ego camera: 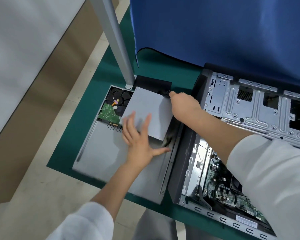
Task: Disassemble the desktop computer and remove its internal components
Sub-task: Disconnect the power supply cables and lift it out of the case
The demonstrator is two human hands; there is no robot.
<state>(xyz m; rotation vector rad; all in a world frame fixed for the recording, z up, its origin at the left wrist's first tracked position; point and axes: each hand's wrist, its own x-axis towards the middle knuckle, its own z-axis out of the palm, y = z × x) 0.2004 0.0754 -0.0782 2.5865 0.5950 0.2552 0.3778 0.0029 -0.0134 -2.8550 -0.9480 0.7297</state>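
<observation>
A single wide-angle head camera looks steeply down and forward from above the person's own forearms, close over the green worktop (pixel 73 144). It is tilted, so the worktop's edges run diagonally, with the floor (pixel 42 196) filling the lower left and a blue cloth (pixel 215 32) hanging across the top. The open computer case (pixel 232 170) is cut off at the right edge.
</observation>
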